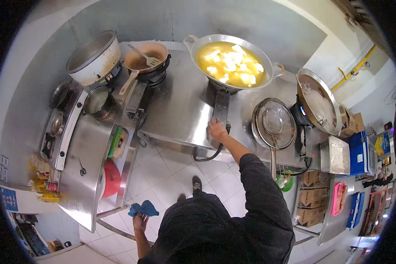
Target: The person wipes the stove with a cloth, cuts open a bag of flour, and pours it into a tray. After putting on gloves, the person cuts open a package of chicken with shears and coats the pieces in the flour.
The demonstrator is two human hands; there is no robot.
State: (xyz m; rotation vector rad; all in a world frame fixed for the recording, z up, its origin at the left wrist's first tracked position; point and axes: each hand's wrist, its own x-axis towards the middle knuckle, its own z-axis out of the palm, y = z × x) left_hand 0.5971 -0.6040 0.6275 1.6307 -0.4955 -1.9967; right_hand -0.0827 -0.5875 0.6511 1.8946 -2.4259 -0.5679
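My right hand (217,130) reaches forward, its fingers curled at the front end of a dark gas burner (222,108); any knob under them is hidden. On that burner sits a wide metal wok (270,59) with two handles. Yellow oil (202,55) fills it, with several pale pieces (233,60) floating in it. Low at my left side, my left hand (140,222) is closed around a crumpled blue cloth (144,208).
A tan pan (133,59) with a slotted spatula (152,61), a rice cooker (97,64) and a saucepan (100,103) stand left. Right are round strainers (275,123), a second wok (317,103) and a rectangular tray (339,154). Scissors (82,168) lie on the left counter.
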